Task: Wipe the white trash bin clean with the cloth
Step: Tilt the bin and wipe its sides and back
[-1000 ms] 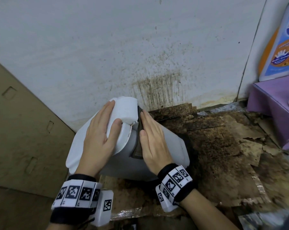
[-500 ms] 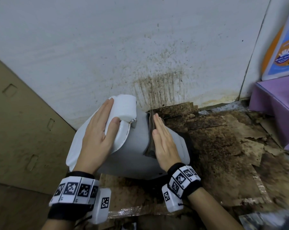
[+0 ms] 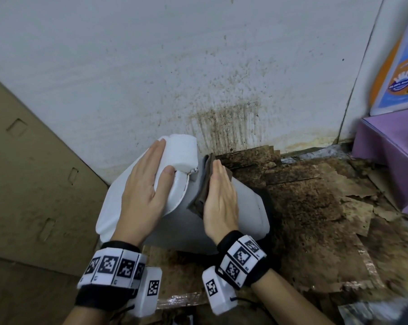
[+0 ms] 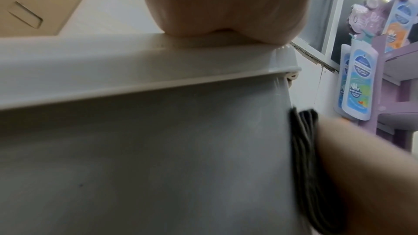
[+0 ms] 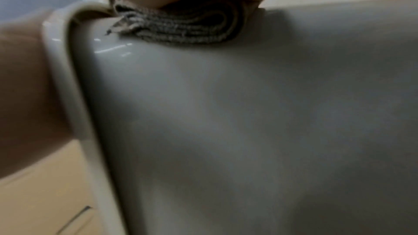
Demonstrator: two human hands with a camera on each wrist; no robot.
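The white trash bin [image 3: 245,214] lies tilted on its side on the stained floor, its lid toward the left. My left hand [image 3: 146,184] lies flat on the lid [image 3: 181,151], fingers straight, thumb over the lid's edge. My right hand [image 3: 219,193] presses a folded dark grey cloth [image 3: 204,184] flat against the bin's grey side. In the left wrist view the bin wall [image 4: 158,149] fills the picture, with the cloth [image 4: 303,149] under the right hand. The right wrist view has the folded cloth [image 5: 181,24] pinned under the palm on the bin [image 5: 248,113].
A stained white wall [image 3: 198,66] stands right behind the bin. Brown cardboard [image 3: 34,172] leans at the left. Dirty, torn floor covering [image 3: 315,207] spreads to the right. A purple shelf [image 3: 390,156] with a detergent bottle [image 3: 397,66] stands at the far right.
My right hand has slid the cloth rightward and farther along the bin's side, away from the lid. The left hand keeps its place on the lid.
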